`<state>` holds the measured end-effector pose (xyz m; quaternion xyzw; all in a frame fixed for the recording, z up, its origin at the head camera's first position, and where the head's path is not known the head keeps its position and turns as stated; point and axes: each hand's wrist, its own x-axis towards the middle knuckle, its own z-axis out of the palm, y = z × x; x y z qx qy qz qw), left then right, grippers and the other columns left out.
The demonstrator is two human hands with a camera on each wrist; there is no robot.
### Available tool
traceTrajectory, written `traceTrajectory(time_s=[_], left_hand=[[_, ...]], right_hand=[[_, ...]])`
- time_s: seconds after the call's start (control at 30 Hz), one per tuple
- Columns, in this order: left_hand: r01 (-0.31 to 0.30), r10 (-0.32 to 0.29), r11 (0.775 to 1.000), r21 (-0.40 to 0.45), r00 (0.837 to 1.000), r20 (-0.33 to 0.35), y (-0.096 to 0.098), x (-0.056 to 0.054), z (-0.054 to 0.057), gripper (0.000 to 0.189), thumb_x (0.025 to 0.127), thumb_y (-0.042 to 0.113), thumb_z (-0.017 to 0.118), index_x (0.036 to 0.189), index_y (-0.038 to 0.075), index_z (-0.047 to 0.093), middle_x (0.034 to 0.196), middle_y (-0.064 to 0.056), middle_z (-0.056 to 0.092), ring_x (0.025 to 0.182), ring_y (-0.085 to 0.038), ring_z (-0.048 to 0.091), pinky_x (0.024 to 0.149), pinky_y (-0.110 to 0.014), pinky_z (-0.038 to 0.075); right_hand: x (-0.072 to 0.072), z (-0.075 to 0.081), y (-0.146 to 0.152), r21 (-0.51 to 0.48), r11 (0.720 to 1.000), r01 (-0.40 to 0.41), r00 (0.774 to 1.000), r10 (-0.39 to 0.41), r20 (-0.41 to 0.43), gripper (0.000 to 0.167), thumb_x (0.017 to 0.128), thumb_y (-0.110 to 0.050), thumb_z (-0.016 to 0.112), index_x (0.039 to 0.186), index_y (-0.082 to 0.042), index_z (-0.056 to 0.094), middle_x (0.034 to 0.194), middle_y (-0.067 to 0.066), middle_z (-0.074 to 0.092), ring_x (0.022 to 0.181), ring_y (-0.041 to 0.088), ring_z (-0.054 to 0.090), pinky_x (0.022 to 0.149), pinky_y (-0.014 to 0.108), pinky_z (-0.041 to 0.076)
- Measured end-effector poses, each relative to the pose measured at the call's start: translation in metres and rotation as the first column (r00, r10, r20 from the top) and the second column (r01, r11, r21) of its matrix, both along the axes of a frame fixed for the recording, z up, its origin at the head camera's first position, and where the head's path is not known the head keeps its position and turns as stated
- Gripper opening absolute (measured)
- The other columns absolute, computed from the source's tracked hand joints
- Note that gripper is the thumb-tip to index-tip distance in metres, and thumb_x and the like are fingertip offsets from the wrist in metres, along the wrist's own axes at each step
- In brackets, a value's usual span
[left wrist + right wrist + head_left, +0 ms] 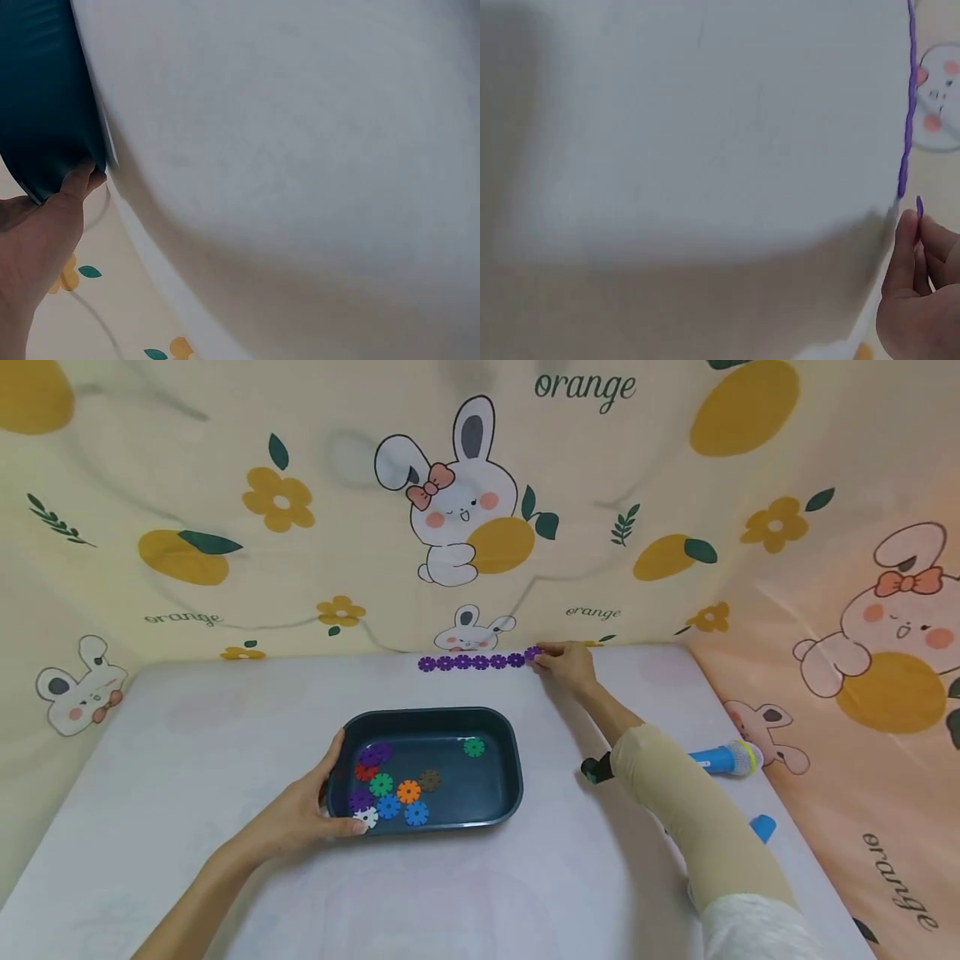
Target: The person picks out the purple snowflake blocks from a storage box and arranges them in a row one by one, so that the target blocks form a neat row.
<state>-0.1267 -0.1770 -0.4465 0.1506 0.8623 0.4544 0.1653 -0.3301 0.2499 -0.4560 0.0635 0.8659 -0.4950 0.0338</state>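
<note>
Row of 6 purple snowflake discs lies near the far edge of the white table, close to the patterned cloth; whether neighbouring discs interlock cannot be determined. Right hand pinches a 7th purple disc between thumb and fingertips, the fingers drawn nearly together with only the disc's thickness between them. Held disc is at the row's right end; the right wrist view shows a small gap, so its placement is judged incomplete. Left hand grips the left end of the dark rectangular tray, thumb along the near corner and fingers spread against the left wall. Row is assessed as well advanced, with 6 discs in line and 1 pending; about 3 purple pieces, 2 of them overlapping, are in the tray among red, green, orange, brown, blue and white discs. Row's long axis runs left to right, roughly parallel to the tray's long sides. Held disc presents its face in the head view and its thin edge in the right wrist view, tip directed toward the row; it is judged to be on edge. Blue microphone lies beyond the right forearm.
</note>
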Motion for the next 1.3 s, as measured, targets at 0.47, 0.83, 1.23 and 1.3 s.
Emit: traceTrajectory(time_s=[0.47,0.83,1.23,1.3], left_hand=[[-0.002,0.001,1.000,-0.005,1.000,-0.014,0.000,0.000,0.000,0.126,0.076,0.034,0.087,0.160,0.024,-0.006,0.162,-0.025,0.013,0.144,-0.050,0.020,0.110,-0.068,0.021],[-0.004,0.004,1.000,0.004,1.000,-0.005,-0.001,-0.001,-0.001,0.126,0.077,0.034,0.087,0.160,0.026,-0.007,0.163,-0.023,0.012,0.145,-0.050,0.019,0.110,-0.068,0.021],[-0.005,0.005,1.000,-0.006,1.000,0.009,0.000,-0.002,0.000,0.128,0.076,0.034,0.087,0.160,0.024,-0.008,0.163,-0.024,0.011,0.145,-0.050,0.019,0.110,-0.068,0.021],[-0.008,0.008,1.000,-0.005,1.000,0.014,0.001,-0.002,-0.001,0.128,0.076,0.034,0.087,0.160,0.024,-0.008,0.163,-0.024,0.010,0.145,-0.050,0.018,0.110,-0.068,0.020]], right_hand=[[-0.008,-0.003,0.010,0.067,0.997,-0.045,0.998,0.041,0.053,0.034,0.095,-0.014,0.069,0.127,-0.003,0.067,0.099,0.017,0.074,0.072,0.013,0.068,0.066,0.020,0.055],[-0.003,0.001,0.002,-0.010,0.999,-0.041,0.999,0.041,-0.014,0.034,0.096,-0.021,0.068,0.127,-0.007,0.069,0.099,0.009,0.074,0.080,0.013,0.066,0.073,0.020,0.052],[0.035,0.031,-0.050,-0.218,0.932,-0.290,0.952,0.258,-0.163,0.029,0.095,-0.018,0.069,0.118,-0.001,0.071,0.109,0.017,0.071,0.101,0.042,0.064,0.082,0.028,0.057],[0.043,0.035,-0.059,-0.217,0.917,-0.334,0.938,0.301,-0.174,0.027,0.095,-0.018,0.069,0.117,-0.003,0.072,0.111,0.019,0.070,0.102,0.045,0.062,0.083,0.029,0.057]])
